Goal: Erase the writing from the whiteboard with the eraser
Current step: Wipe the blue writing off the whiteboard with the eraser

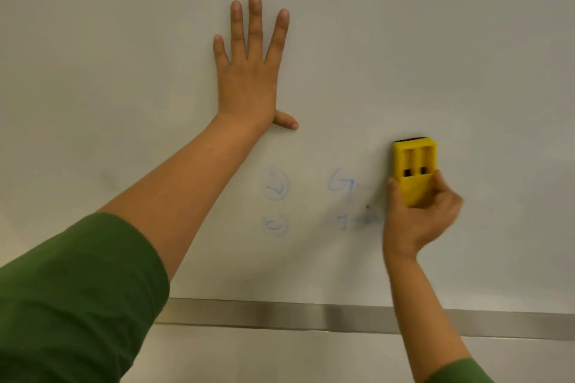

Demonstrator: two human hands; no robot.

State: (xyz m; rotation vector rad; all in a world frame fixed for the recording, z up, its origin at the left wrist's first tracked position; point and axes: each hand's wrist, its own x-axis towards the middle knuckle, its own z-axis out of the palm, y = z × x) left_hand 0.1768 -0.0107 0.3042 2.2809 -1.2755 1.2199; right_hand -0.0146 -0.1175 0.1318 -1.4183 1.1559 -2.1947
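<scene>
Head view, whiteboard (404, 56), faint blue writing (340, 185), metal ledge (280, 314)

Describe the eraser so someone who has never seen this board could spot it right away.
Start at the whiteboard and find the faint blue writing above its metal tray. Just right of that writing, the right hand holds the eraser against the board. It is the only bright yellow thing, a ribbed plastic block.

Eraser (414, 168) on whiteboard (435, 40), right of writing (340, 185)
</scene>
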